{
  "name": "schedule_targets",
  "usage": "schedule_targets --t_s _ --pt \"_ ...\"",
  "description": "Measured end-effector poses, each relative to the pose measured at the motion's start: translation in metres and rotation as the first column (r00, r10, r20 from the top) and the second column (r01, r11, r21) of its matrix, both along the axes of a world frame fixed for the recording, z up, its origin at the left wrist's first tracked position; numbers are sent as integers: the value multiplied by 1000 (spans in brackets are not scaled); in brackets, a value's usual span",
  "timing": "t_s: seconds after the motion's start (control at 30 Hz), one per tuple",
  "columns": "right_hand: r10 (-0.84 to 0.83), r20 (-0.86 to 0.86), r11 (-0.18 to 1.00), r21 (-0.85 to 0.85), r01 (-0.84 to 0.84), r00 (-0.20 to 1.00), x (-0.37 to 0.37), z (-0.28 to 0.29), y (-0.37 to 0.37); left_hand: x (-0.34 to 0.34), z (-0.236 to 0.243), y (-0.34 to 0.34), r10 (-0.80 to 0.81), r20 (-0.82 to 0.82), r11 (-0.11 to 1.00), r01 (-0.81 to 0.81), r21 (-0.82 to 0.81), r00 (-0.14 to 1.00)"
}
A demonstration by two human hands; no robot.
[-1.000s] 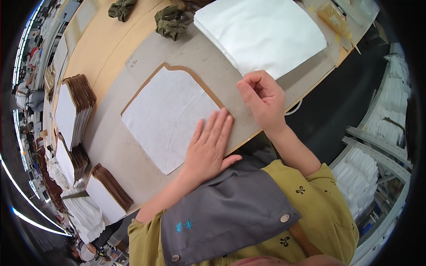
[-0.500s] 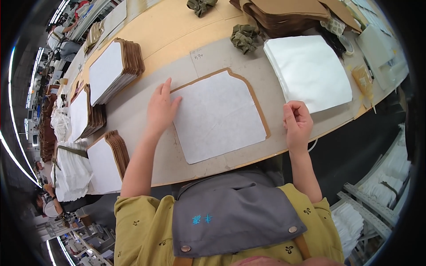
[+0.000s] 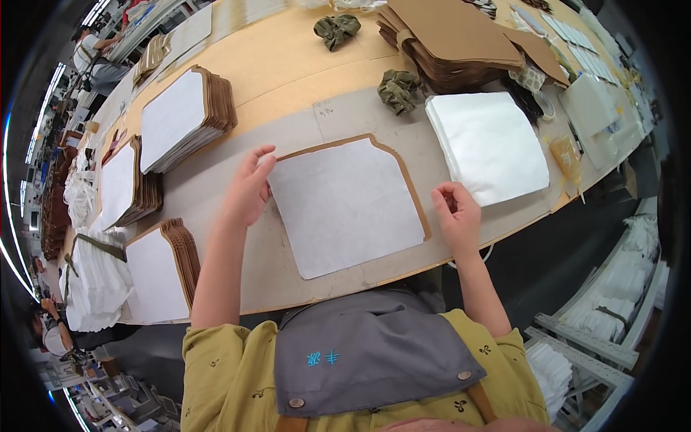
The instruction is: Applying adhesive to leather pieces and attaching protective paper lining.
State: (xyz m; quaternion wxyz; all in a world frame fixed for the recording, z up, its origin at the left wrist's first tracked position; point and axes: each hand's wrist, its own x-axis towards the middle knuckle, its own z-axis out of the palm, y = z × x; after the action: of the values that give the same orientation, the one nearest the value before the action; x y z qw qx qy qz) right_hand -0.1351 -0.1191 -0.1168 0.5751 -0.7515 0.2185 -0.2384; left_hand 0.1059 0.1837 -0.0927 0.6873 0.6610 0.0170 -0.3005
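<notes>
On the table lies a brown panel [image 3: 405,171] with a rounded, notched far-right corner. A slightly smaller white sheet [image 3: 345,209] covers most of it, leaving a brown strip along the far and right edges. My left hand [image 3: 248,189] is at the panel's far-left corner, turned on its side, index finger and thumb apart, other fingers curled; nothing shows in it. Near the panel's right edge my right hand [image 3: 458,214] is loosely closed, fingers bent toward the thumb, and nothing is visible in it. Just beyond it sits a stack of white sheets [image 3: 493,147].
At left stand three stacks of white-topped brown panels [image 3: 176,108], beside a tied white bundle [image 3: 97,281]. Brown sheets [image 3: 461,32] are piled at the far right, with crumpled green cloths [image 3: 399,92] nearby. White material on a metal rack [image 3: 586,338] stands at lower right.
My left hand has turned from lying flat at the panel's left edge to its side, fingers curling. My right hand has shifted slightly left, toward the panel. The whole view has shifted a little.
</notes>
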Motion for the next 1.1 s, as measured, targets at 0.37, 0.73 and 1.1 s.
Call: schedule_targets --t_s 0.37,0.73,1.1 --pt "284 -261 958 112 -263 923 61 38 7 -78 4 14 70 19 944 -60 -323 997" --pt "213 96 874 426 -234 972 28 69 39 -108 39 36 199 80 855 -134 -501 977" --pt "209 171 809 522 -268 963 15 84 55 -135 65 56 200 102 802 -103 -588 975"
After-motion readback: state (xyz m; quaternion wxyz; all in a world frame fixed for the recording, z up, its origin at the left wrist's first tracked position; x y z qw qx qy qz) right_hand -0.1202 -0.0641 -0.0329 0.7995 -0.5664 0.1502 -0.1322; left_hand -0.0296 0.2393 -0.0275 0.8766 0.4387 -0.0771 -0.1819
